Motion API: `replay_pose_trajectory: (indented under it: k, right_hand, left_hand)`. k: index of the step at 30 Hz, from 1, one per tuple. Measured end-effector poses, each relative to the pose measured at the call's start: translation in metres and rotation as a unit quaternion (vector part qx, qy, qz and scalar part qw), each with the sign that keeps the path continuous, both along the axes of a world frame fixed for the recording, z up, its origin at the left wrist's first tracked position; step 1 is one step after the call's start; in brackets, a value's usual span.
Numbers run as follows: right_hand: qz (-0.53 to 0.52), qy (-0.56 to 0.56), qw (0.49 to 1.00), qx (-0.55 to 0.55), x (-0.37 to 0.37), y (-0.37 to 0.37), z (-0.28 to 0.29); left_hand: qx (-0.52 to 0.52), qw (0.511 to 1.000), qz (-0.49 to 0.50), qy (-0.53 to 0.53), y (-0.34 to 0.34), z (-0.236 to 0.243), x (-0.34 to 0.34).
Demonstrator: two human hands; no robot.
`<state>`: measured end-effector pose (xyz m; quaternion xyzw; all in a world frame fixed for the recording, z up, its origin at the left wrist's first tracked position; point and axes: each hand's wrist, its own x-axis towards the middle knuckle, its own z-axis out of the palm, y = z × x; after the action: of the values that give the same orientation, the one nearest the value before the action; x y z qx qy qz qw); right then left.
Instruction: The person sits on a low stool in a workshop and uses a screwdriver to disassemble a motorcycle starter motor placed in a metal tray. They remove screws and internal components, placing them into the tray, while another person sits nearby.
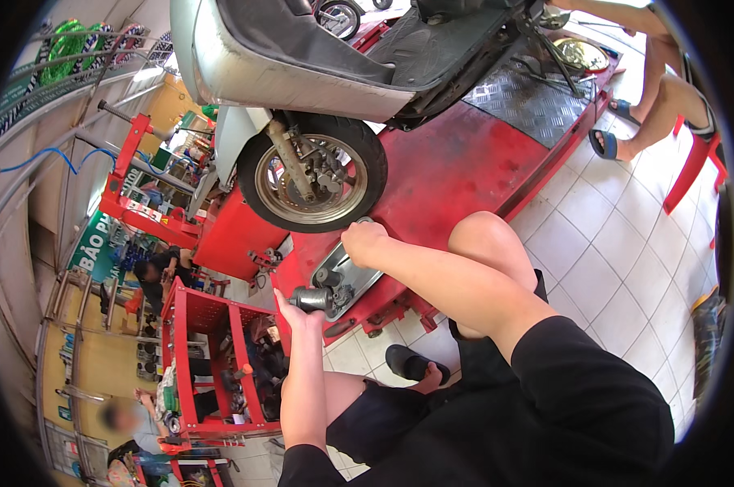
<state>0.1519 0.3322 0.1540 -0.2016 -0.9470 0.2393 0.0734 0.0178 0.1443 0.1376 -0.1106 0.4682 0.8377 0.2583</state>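
Dark grey cylindrical metal part [312, 299]: in the left hand, over the near end of the tray, on the red platform's front edge.
Left hand [295, 315]: clamped on the cylindrical part at its left end — thumb side up.
Right hand [365, 244]: fingers curled at the far end of the tray; I cannot tell what, if anything, they are closed on.
Shallow silver metal tray [369, 281]: lies on the platform between the hands, with small dark metal pieces [344, 294] inside.
Red metal platform [440, 183]: carries the silver-grey scooter [302, 79], its black-tyred front wheel [367, 183] just beyond the right hand.
Red metal trolley [178, 361]: stands to the left — tools and parts on its shelves.
White tiled floor [618, 227]: at right, beneath another person's sandalled feet [606, 144] and a red plastic chair [683, 185].
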Motion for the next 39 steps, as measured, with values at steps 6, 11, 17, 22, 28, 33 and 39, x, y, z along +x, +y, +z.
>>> replay_pose_trajectory:
  k: [6, 11, 17, 22, 28, 33, 39]
  right_hand:
    - [-0.012, 0.061, 0.997, -0.038, 0.027, 0.008, 0.01]
    - [-0.017, 0.063, 0.998, -0.027, 0.043, 0.016, 0.004]
    - [-0.046, 0.105, 0.993, 0.015, 0.07, 0.03, -0.007]
    - [-0.064, 0.114, 0.99, 0.057, 0.096, 0.031, -0.017]
    - [-0.023, 0.03, 0.993, 0.113, 0.102, 0.021, -0.029]
    - [-0.021, 0.048, 0.994, 0.095, 0.111, 0.02, -0.069]
    - [-0.153, 0.047, 0.982, -0.098, 0.128, 0.022, -0.12]
  left_hand:
    - [-0.006, 0.999, -0.007, 0.053, -0.016, 0.011, 0.031]
    - [-0.041, 0.997, -0.06, 0.004, -0.015, -0.008, 0.05]
    - [-0.029, 0.987, -0.158, 0.018, 0.029, -0.05, 0.046]
    - [0.017, 0.983, -0.184, -0.012, 0.064, -0.033, 0.085]
    - [0.059, 0.976, -0.207, -0.036, 0.058, -0.037, 0.077]
    - [0.065, 0.983, -0.14, -0.102, 0.016, -0.057, 0.056]
    - [0.114, 0.989, -0.054, -0.083, -0.008, -0.058, 0.036]
